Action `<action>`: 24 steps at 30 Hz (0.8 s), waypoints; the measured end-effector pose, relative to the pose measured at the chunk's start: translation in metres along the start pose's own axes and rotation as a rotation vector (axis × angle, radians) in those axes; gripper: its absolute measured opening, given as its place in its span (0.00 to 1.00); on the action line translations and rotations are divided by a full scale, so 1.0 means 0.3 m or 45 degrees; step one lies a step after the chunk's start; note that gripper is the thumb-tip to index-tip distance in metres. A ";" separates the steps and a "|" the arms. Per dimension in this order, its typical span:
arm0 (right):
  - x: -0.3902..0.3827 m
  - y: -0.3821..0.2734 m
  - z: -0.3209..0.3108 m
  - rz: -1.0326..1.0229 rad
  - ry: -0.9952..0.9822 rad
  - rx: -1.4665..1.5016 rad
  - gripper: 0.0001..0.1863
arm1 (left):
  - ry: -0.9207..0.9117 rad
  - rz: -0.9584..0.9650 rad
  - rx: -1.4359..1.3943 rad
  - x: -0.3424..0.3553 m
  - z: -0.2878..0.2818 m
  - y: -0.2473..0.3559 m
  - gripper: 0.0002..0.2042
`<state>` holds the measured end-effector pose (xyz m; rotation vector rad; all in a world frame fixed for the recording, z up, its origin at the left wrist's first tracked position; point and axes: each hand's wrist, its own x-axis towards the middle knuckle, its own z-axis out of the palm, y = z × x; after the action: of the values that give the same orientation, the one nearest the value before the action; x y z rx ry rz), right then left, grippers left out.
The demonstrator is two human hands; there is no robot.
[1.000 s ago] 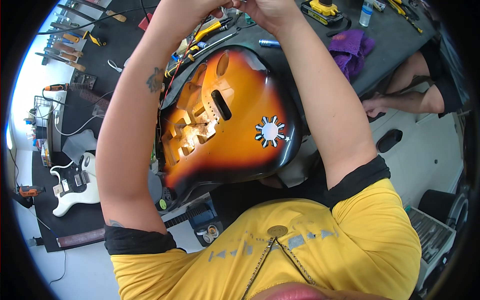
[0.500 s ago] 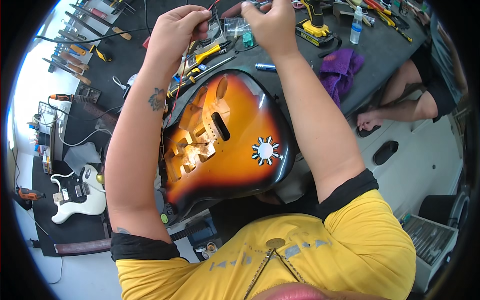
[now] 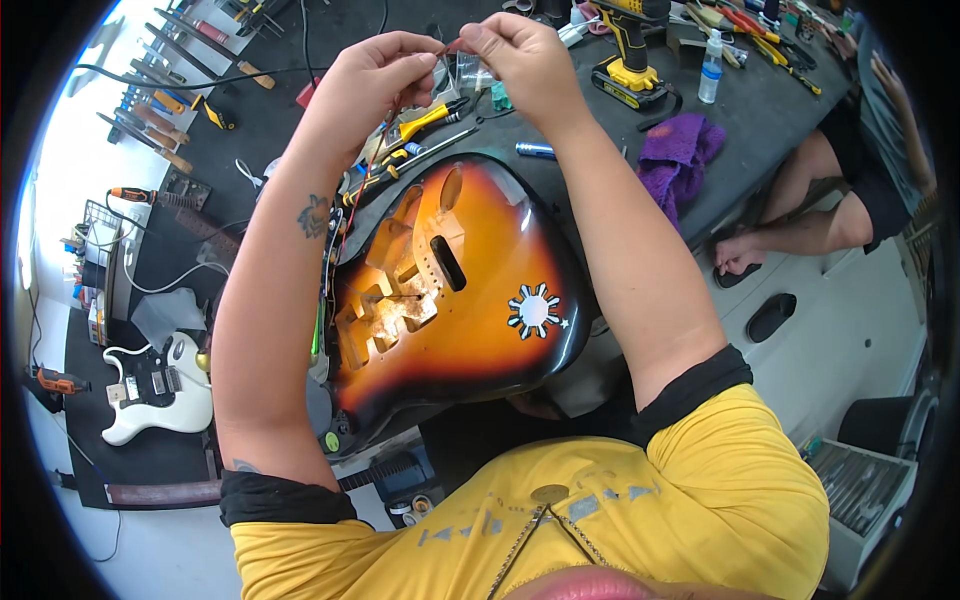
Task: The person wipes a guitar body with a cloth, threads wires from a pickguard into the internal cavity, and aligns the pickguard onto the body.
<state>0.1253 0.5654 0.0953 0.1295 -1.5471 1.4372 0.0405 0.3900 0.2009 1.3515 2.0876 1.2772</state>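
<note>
Both hands raised over guitar body [image 3: 450, 290]: left hand [image 3: 375, 75] and right hand [image 3: 515, 55] pinching thin red wire [image 3: 452, 44] between fingertips. Step, by looks: wiring prep. Next calls for steady feed into cavity, near worktop [image 3: 760, 110] front edge.

Both forearms rise from the lower part of the frame and lean toward each other, so the hands meet near the top centre. The left hand [image 3: 375, 75] sits slightly left of centre, wrist bent, fingers curled and its fingertips [image 3: 432, 47] pinched together, pointing right. The right hand [image 3: 525, 60] sits just right of it, knuckles up, thumb and forefinger pressed together toward the left hand. The two pinches almost touch. The left forearm runs up from the lower left, its inner side showing a small tattoo. The right forearm slants up from the lower right. Both elbows are bent, with black sleeve hems at the upper arms.
</note>
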 end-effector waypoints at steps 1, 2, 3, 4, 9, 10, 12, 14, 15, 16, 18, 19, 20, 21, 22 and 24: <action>0.000 -0.012 -0.006 -0.005 -0.003 0.004 0.15 | 0.086 0.095 0.052 -0.011 0.007 0.004 0.15; -0.003 -0.023 -0.009 0.096 -0.007 0.195 0.15 | 0.086 0.228 0.266 -0.001 -0.005 -0.013 0.16; -0.003 -0.034 -0.008 0.198 -0.013 0.387 0.15 | 0.113 0.271 0.359 -0.003 0.000 -0.020 0.17; 0.005 -0.030 -0.015 0.218 -0.049 0.542 0.14 | 0.113 0.326 0.384 0.000 0.026 -0.013 0.16; 0.019 -0.024 -0.042 0.307 -0.050 0.659 0.16 | 0.208 0.247 0.346 0.032 0.154 -0.002 0.10; 0.017 -0.022 -0.039 0.310 -0.062 0.685 0.16 | 0.209 0.249 0.345 0.031 0.159 -0.002 0.10; 0.018 -0.016 -0.038 0.306 -0.100 0.712 0.16 | 0.291 0.269 0.235 0.030 0.169 -0.002 0.09; 0.012 -0.022 -0.037 0.282 -0.129 0.677 0.15 | 0.310 0.262 0.262 0.020 0.169 0.007 0.09; 0.010 -0.024 -0.035 0.258 -0.159 0.643 0.15 | 0.332 0.255 0.290 0.017 0.164 0.009 0.09; 0.011 -0.021 -0.032 0.256 -0.157 0.644 0.15 | 0.329 0.257 0.292 0.021 0.152 -0.001 0.09; 0.014 -0.014 -0.021 0.303 -0.166 0.682 0.16 | 0.383 0.353 0.222 0.032 0.119 -0.030 0.10; 0.015 -0.012 -0.027 0.301 -0.159 0.678 0.16 | 0.375 0.356 0.221 0.029 0.115 -0.019 0.10; 0.016 -0.010 -0.033 0.294 -0.150 0.647 0.16 | 0.388 0.312 0.225 0.019 0.110 -0.007 0.10; 0.017 -0.008 -0.039 0.286 -0.142 0.616 0.16 | 0.400 0.268 0.229 0.017 0.111 0.003 0.09; 0.013 -0.011 -0.028 0.287 -0.144 0.620 0.16 | 0.405 0.287 0.179 0.017 0.110 -0.004 0.10; 0.001 -0.018 -0.006 0.179 -0.146 0.341 0.17 | 0.394 0.259 0.168 0.007 0.112 -0.014 0.10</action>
<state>0.1297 0.5655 0.0990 0.2711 -1.4724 1.7725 0.0602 0.4079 0.1797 1.5399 2.3217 1.5405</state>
